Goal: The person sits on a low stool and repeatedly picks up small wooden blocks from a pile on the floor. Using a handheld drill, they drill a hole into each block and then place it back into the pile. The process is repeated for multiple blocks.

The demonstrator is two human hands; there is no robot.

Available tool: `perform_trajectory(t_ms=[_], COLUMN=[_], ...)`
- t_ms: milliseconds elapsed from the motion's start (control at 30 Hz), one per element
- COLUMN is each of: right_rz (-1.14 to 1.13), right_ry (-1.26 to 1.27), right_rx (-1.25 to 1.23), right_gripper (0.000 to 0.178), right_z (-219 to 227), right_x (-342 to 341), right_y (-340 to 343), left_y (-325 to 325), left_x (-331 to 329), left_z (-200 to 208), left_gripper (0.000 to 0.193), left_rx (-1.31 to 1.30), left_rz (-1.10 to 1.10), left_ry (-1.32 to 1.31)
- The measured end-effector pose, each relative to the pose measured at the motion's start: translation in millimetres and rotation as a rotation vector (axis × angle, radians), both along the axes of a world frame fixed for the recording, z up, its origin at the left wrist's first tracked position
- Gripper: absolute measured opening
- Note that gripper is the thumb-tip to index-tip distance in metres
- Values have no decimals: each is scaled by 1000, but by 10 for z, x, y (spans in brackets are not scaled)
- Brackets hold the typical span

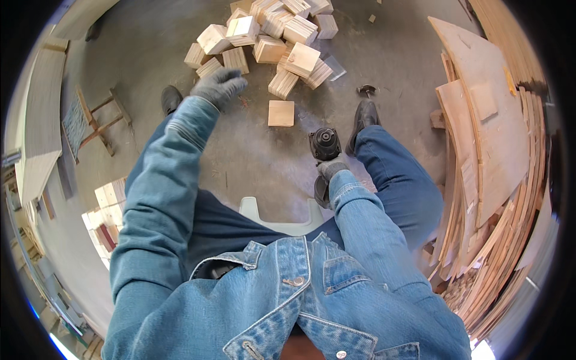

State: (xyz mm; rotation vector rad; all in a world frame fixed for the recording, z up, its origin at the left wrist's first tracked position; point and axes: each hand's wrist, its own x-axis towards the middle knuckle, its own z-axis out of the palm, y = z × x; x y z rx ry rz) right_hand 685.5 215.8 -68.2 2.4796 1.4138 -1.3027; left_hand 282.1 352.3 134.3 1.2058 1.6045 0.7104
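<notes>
My left hand (219,89), in a grey work glove, hovers just short of a heap of square wooden blocks (271,49). Its fingers are loosely bent, and no object shows in them. Stacked layers of ply show on the blocks' sides. One single square wooden piece (281,113) lies apart on the concrete floor, to the right of this hand. My right hand (331,168), also gloved, is closed around the handle of a black nail gun (326,144). The tool's round cap faces up; its nose is hidden beneath.
A pale green plastic seat edge (282,228) shows between my legs. A hammer (367,90) lies by my right shoe. Plywood sheets and strips (495,126) lean along the right. At left stand a small wooden frame (99,123) and more stacked blocks (108,204).
</notes>
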Motion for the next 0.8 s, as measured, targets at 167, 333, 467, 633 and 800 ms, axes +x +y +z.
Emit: perform_trajectory(t_ms=[167, 333, 467, 633, 800], right_rz=[-66, 8, 368, 315, 190], right_ry=[166, 291, 58, 196, 222], right_rx=[-89, -23, 114, 195, 42], right_gripper=[39, 19, 15, 20, 54], right_z=[486, 1333, 1305, 1049, 960], right_x=[-88, -462, -449, -626, -838], right_y=[172, 298, 426, 476, 532], left_y=[-170, -228, -200, -239, -279], left_x=[-262, -270, -114, -173, -359], left_z=[841, 940, 1031, 1324, 1292], left_gripper=[45, 44, 49, 55, 53], left_rx=[195, 295, 357, 323, 348], left_rz=[29, 26, -73, -106, -74], left_ry=[-24, 148, 267, 486, 549])
